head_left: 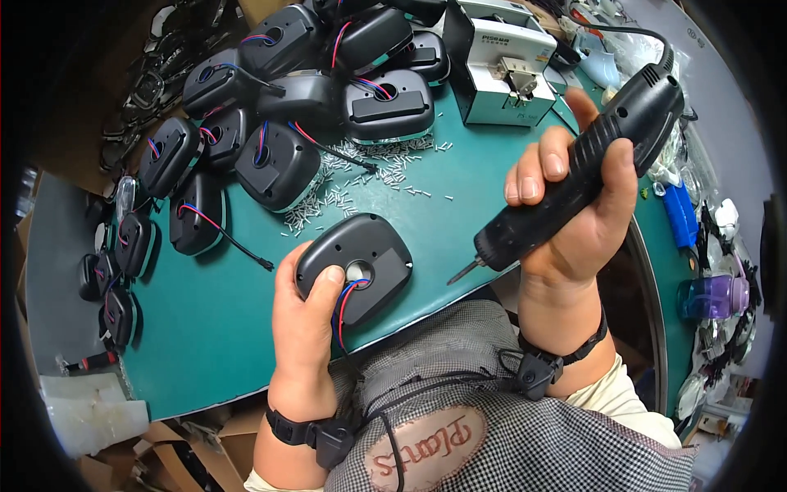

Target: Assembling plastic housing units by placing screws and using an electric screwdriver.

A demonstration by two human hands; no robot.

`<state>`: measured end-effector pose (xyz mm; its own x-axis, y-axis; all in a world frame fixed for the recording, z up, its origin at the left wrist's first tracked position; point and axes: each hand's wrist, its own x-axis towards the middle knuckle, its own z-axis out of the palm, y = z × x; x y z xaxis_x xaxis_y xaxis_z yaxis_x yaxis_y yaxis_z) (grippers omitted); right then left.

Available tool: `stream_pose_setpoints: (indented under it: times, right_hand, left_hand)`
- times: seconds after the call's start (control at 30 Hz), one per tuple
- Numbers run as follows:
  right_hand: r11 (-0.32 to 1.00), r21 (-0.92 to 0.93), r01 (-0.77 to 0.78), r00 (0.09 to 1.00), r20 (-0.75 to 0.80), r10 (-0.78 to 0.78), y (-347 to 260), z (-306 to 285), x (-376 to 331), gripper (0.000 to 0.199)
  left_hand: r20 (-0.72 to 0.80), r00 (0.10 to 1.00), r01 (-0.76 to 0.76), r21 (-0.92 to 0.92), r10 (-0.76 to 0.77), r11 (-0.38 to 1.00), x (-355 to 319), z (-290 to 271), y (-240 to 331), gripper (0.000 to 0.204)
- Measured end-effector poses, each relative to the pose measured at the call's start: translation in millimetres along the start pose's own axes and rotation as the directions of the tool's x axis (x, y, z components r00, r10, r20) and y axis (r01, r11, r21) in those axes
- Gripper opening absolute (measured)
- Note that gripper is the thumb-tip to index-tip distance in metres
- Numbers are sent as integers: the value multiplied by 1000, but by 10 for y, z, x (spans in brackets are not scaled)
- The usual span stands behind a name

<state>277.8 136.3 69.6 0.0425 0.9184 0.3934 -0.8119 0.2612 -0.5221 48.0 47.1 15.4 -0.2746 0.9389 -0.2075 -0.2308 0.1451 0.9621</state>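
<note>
My left hand [303, 336] is closed around a black rounded plastic housing [379, 242], its thumb on the back face near a round hole. Red and blue wires come out of that hole and hang toward my apron. A small silvery screw [410, 265] shows at the housing's right corner. My right hand [574, 246] grips a black corded electric screwdriver [574, 176]. Its bit points down and left, off to the right of the housing and apart from it. Loose silver screws [340, 197] are heaped on the green table beyond the housing.
Several similar black housings [279, 168] with wires crowd the table's far left. A pale green machine [508, 74] stands at the back. To the right are a blue box [680, 215] and a purple bottle [711, 297]. The table's front edge [238, 399] runs close to my body.
</note>
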Motion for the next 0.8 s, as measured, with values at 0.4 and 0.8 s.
stream_pose_setpoints:
  times: [0.4,0.8]
  right_hand:
    - [960,-140,244,954,212,-212,246,-17,-272,96]
    - [954,-182,239,959,201,-202,381,-67,-293,95]
  left_hand:
    - [2,1000,-3,-6,3,1000,12,7,0,47]
    - [-5,1000,-21,26,21,999,2,13,6,46]
